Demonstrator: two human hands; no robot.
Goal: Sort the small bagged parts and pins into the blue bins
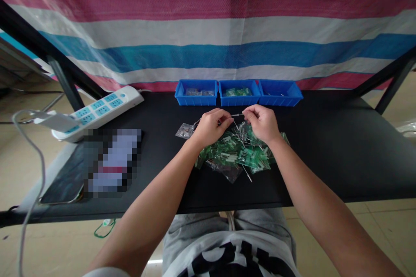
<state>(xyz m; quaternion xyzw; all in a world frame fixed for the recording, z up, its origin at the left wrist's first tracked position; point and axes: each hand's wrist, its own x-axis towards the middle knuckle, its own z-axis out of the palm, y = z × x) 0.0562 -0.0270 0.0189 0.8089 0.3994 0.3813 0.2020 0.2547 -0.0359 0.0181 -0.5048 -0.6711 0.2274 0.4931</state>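
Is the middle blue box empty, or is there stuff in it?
There's stuff in it: green packets show inside the middle blue box. I can't tell how many.

bins (pixel 239 101) stand behind the packets (pixel 227 149), a power strip (pixel 100 112) left.

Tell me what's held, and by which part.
The right hand pinches a thin silver metal rod by its right end; what the left hand holds is unclear.

White power strip (pixel 103 110) near a dark flat device (pixel 65 177), striped sheet (pixel 208 30) behind.
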